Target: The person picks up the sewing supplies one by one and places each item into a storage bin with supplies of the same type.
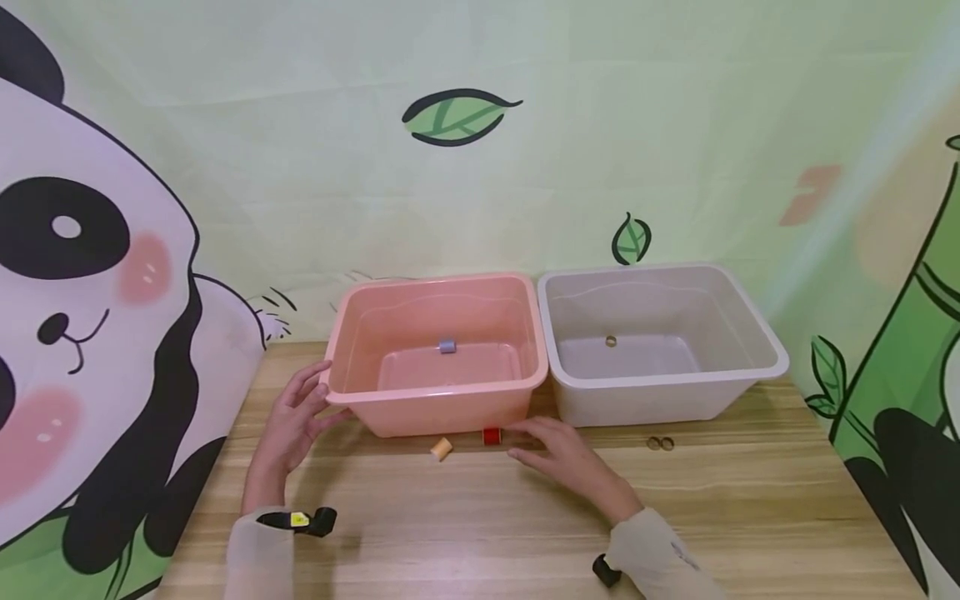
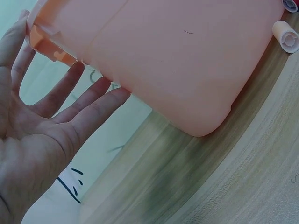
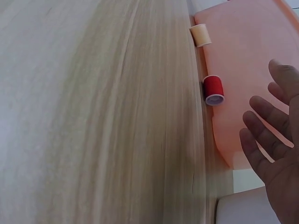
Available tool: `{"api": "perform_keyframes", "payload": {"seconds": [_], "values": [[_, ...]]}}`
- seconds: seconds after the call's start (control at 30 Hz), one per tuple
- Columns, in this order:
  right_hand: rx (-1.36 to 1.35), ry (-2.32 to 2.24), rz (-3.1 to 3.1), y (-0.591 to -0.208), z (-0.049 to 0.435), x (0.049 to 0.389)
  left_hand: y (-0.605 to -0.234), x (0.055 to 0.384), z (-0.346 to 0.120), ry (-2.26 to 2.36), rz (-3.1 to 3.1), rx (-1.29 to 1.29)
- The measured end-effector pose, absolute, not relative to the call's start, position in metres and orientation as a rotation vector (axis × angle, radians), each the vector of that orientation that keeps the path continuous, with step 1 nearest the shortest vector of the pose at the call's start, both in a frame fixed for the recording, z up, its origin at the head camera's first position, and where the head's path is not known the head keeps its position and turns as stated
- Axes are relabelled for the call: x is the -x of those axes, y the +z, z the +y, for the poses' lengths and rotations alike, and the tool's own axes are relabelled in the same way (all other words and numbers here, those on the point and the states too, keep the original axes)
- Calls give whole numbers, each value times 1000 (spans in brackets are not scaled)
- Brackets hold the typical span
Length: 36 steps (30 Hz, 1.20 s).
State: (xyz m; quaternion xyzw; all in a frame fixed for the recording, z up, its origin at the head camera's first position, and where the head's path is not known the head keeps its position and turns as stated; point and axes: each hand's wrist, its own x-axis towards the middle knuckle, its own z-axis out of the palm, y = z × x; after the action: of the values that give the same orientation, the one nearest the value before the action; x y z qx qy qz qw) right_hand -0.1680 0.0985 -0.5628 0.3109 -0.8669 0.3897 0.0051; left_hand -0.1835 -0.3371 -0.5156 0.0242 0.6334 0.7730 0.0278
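The left hand (image 1: pixel 288 429) has its fingers spread and nearly straight, their tips touching the side of a pink rectangular plastic bin (image 1: pixel 442 412) near its left corner. The right hand (image 1: pixel 566 454) is loosely open with nothing in it, its fingers reaching leftward above the tabletop.

Just beyond the right fingertips a small red spool with white ends (image 1: pixel 491 436) lies on its side—close by the foot of the pink bin. Farther past those fingertips, between the two hands, lies a pale orange spool (image 1: pixel 441 450). Inside the pink bin, well beyond both sets of fingers, rests a small blue spool (image 1: pixel 447 347).

Behind the right hand's fingers stands a pale grey plastic bin (image 1: pixel 637 402), just beside the pink one, with a small brass-coloured ring (image 1: pixel 611 341) inside. To the right of that hand, two similar rings (image 1: pixel 661 443) lie side by side on the wood.

Under the fingers is a light wood-grain table (image 1: pixel 420 533), its grain running in long streaks. Beyond it hangs a pale green backdrop (image 1: pixel 315 183)—softly creased, printed with leaves, and with a large cartoon panda (image 1: pixel 97 208) on the left hand's side.
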Motion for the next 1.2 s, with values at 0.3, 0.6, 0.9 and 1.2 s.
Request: {"api": "perform_keyframes", "payload": {"seconds": [0.3,0.6,0.9,1.2], "values": [[-954,1223,-2688,-569,91,171,-516,183,-336,2396,1946,-86],[-943,1222,-2729,-580,83,176,-517,181,-336,2435,1913,-117],[-938,1216,-2791,-586,76,180,-516,181,-335,2419,1927,-101],[-892,1199,-2827,-586,73,182,-518,182,-339,2436,1904,-138]]}}
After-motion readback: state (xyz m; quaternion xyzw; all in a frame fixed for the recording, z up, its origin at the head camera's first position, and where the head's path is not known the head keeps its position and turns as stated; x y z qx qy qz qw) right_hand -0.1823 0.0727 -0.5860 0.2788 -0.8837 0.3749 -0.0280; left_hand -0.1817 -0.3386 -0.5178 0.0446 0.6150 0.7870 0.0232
